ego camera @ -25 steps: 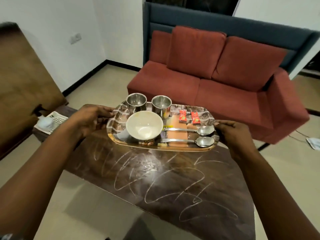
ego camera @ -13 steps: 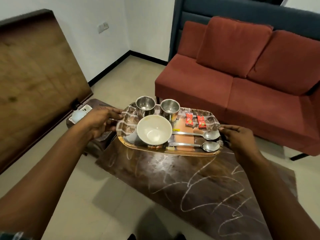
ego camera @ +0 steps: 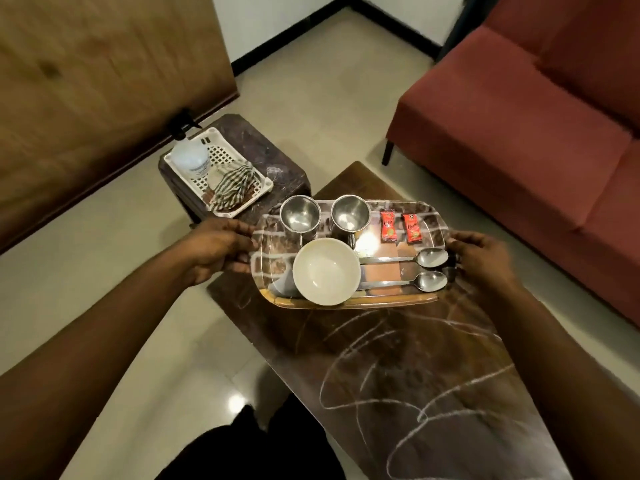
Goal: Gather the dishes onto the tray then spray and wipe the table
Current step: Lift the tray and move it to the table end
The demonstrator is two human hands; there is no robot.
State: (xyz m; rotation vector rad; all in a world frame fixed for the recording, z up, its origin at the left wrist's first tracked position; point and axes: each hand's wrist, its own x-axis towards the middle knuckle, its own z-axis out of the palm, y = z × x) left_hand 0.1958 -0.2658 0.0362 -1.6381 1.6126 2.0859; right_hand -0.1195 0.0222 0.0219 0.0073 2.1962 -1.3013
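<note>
The table (ego camera: 398, 358) first, the big dark slab under me: white scribble marks all across it, none of them wiped, so the spraying and wiping are all yet to do

The tray (ego camera: 381, 301) sits at the table's far end, its left end out past the table edge over the floor, and I judge it is lifted, though I can't be sure it isn't resting there. My left hand (ego camera: 216, 245) grips the left end, fingers curled under the rim and thumb on top. My right hand (ego camera: 481, 256) grips the right end the same way. Both are closed round the tray, nothing else in either

Past the tray's left end is the small side table (ego camera: 263, 150), and on it the white basket (ego camera: 256, 194). The spray bottle (ego camera: 188, 157) stands in the basket, the striped cloth (ego camera: 232, 185) is bunched beside it, and neither is in my hands

Now what's on the tray. The white bowl (ego camera: 326, 270) is at the near side, left of middle, and looks empty. Two steel cups stand behind it, the left cup (ego camera: 300, 213) and the right cup (ego camera: 350, 213), both upright. Two spoons lie side by side to the bowl's right, the far spoon (ego camera: 405, 259) and the near spoon (ego camera: 405, 282), bowls pointing at my right hand. Smallest, two red sachets (ego camera: 388, 226) lie at the far rim, just right of the cups

I see no dish on the tabletop itself, so I judge the gathering done. What's left is to park this tray somewhere, fetch the bottle and cloth, then spray and wipe
</note>
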